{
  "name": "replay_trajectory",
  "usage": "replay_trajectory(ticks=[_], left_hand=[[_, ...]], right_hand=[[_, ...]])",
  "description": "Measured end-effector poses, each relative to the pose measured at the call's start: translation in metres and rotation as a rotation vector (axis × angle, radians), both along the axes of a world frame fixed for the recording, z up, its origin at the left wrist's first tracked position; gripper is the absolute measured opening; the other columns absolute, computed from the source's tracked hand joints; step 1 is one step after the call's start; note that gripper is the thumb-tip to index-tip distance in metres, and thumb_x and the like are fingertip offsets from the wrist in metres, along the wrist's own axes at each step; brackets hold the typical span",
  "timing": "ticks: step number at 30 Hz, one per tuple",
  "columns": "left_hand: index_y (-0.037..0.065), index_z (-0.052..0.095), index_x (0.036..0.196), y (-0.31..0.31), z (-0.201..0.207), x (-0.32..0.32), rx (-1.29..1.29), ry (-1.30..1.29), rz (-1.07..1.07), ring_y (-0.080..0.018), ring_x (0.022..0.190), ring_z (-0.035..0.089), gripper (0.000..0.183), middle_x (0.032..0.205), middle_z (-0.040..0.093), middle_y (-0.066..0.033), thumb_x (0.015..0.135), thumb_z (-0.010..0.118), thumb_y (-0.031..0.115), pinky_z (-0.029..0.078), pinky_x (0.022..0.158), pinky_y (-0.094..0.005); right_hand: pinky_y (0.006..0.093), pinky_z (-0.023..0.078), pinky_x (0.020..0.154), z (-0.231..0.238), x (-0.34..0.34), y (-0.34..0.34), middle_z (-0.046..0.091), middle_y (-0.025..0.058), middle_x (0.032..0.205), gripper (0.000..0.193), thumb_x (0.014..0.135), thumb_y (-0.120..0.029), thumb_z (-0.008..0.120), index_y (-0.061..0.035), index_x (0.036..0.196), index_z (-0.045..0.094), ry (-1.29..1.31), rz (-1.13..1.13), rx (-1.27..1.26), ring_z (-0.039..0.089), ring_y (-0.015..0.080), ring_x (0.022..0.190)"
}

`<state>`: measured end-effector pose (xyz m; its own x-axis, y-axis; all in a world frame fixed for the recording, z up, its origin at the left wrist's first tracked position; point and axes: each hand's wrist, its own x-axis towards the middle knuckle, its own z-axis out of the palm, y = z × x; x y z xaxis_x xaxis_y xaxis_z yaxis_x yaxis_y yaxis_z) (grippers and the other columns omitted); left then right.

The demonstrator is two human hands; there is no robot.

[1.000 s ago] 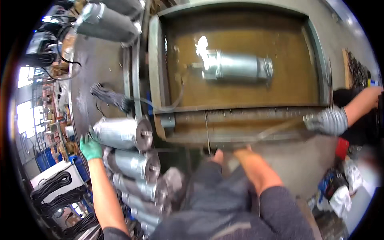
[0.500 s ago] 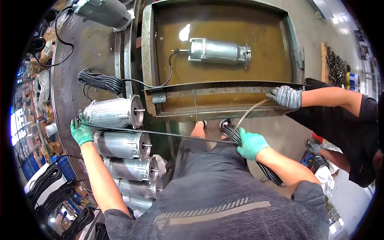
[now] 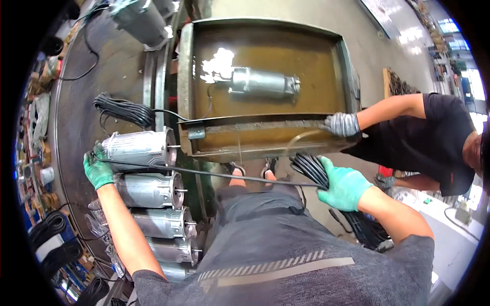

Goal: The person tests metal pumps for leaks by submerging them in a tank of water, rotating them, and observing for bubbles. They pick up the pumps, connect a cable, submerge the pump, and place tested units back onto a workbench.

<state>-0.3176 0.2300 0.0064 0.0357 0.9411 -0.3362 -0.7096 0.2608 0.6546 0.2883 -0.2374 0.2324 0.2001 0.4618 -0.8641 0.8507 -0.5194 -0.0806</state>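
Note:
My left hand [image 3: 98, 172], in a green glove, grips a black cable [image 3: 219, 174] beside the rear end of the topmost silver electric motor [image 3: 138, 149]. The cable runs nearly straight across my waist to my right hand [image 3: 346, 184], also green-gloved. That hand is closed around a looped bundle of the same black cable [image 3: 310, 169]. More silver motors [image 3: 150, 191] lie in a row below the first, shafts pointing right.
Ahead is a metal tank [image 3: 186, 76] of brownish liquid with a motor [image 3: 263, 83] in it. A co-worker's grey-gloved hand [image 3: 342, 125] is at its near right edge, by a blurred tan strip or tube. A cable coil [image 3: 122, 110] lies on the left bench.
My right hand has moved right with the cable bundle, whose loops now stick out above it. My left hand stays by the motor. The view has shifted.

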Motion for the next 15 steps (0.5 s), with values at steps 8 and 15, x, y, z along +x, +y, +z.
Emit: replay_trajectory(ticks=[8, 15], left_hand=[[0.009, 0.063, 0.097, -0.065, 0.044, 0.038, -0.082, 0.147, -0.011, -0.0271, 0.095, 0.064, 0.014, 0.094, 0.065, -0.0078, 0.1, 0.058, 0.022, 0.056, 0.09, -0.043], [0.014, 0.059, 0.137, -0.145, 0.095, 0.063, 0.02, -0.089, -0.072, -0.028, 0.099, 0.072, 0.037, 0.116, 0.072, -0.0083, 0.104, 0.057, 0.03, 0.061, 0.083, -0.0428]], right_hand=[[0.0464, 0.057, 0.076, 0.068, -0.052, 0.089, 0.07, 0.0208, 0.098, 0.074, 0.071, -0.025, 0.085, -0.0006, 0.134, 0.054, 0.093, 0.403, 0.803, 0.071, 0.0388, 0.088], [0.045, 0.051, 0.072, 0.168, -0.153, 0.22, 0.07, 0.012, 0.098, 0.047, 0.065, -0.012, 0.082, -0.0045, 0.109, 0.065, 0.299, 0.934, 1.624, 0.067, 0.0339, 0.082]])
